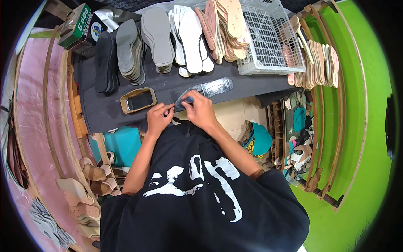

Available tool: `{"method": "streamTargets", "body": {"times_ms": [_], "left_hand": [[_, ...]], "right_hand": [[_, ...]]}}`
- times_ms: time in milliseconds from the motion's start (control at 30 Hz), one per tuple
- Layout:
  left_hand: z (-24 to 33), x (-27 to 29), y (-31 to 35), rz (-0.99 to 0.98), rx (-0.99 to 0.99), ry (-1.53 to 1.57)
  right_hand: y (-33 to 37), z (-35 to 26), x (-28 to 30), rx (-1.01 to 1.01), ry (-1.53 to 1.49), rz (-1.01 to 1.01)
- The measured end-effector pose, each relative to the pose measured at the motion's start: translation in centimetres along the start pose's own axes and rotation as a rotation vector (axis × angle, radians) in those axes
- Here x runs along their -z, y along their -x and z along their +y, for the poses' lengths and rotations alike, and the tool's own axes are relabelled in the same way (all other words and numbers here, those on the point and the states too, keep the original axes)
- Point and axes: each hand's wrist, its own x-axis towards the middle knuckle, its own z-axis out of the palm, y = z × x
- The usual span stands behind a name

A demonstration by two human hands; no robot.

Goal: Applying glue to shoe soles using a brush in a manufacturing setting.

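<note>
A dark shoe sole [218,87] lies flat on the black-covered table, its far right part wet and shiny. Over its near left end, my right hand [201,112] is closed around a small tool with a blue end [189,100]; the tool's working tip is hidden by the fingers. My left hand [158,118] has its fingers bent and pinched at the sole's near left edge. Just beyond the left hand stands an open, cut-down tin [124,106] with a brownish, crusted rim and dark contents.
Along the table's back stand stacks of black soles [105,63], grey soles [157,35], white soles [191,40] and tan insoles [231,21]. A white plastic crate [273,67] sits back right, a green tin [77,29] back left. Wooden racks [327,126] line the right side.
</note>
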Motion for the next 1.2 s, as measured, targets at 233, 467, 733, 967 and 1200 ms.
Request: {"method": "streamTargets", "body": {"times_ms": [233,467,733,967,1200], "left_hand": [[-0.3,0.1,0.1,-0.002,0.002,0.01],[-0.3,-0.1,-0.1,-0.002,-0.042,0.001],[-0.2,0.0,0.2,0.025,-0.026,0.024],[-0.1,0.2,0.1,0.005,-0.025,0.011],[-0.1,0.1,-0.1,0.002,-0.042,-0.009]], "right_hand": [[-1.9,6.5,6.6,-0.278,0.142,0.477],[-0.3,3.7,2.8,0.191,0.679,0.1],[-0.5,3.4,3.3,-0.543,-0.24,0.271],[-1.0,7.3,7.6,-0.13,0.336,0.554],[1.8,0.2,0.7,0.203,0.225,0.026]]}}
